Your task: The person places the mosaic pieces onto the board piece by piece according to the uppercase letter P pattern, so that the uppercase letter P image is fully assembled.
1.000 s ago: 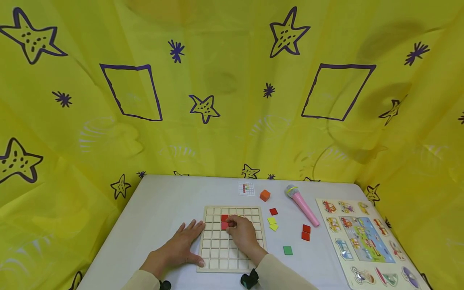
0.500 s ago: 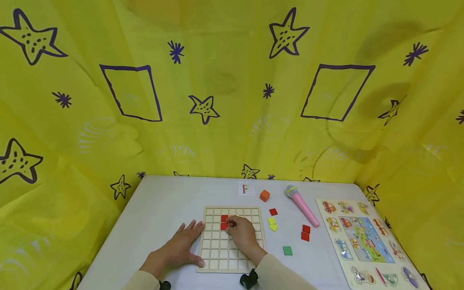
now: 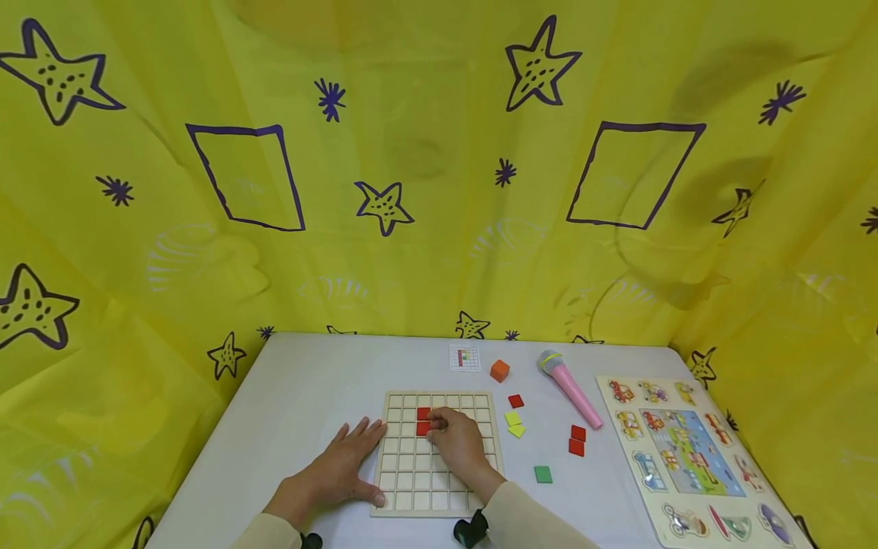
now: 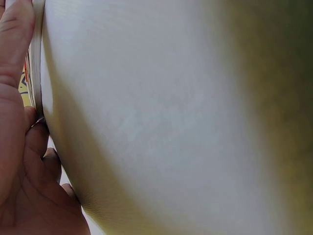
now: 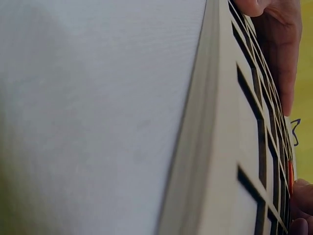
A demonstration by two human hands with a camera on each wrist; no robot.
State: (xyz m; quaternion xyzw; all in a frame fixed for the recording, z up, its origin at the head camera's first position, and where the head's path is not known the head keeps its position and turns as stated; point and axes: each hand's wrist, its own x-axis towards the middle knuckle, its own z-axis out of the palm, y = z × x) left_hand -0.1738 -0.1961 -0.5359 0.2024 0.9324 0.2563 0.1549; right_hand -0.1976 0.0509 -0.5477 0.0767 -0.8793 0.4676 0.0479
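The wooden grid board (image 3: 414,500) is lying flat on the white desk (image 3: 329,366), between and under the person's hands. Two red tiles (image 3: 422,429) are sitting in neighbouring cells, one beyond the other, toward its far left part. The right hand (image 3: 458,446) is reaching over the board, its fingers curling together at the right side of these tiles; whether they are pinching a piece, I cannot tell. The left hand (image 3: 339,465) is spreading its fingers beside the board, thumb and index finger touching the left rim. To the board's right, yellow tiles (image 3: 513,418), a green tile (image 3: 543,474) and a pink microphone (image 3: 575,393) are lying apart. Beyond the board, a small printed card (image 3: 464,357) is lying near an orange cube (image 3: 500,370).
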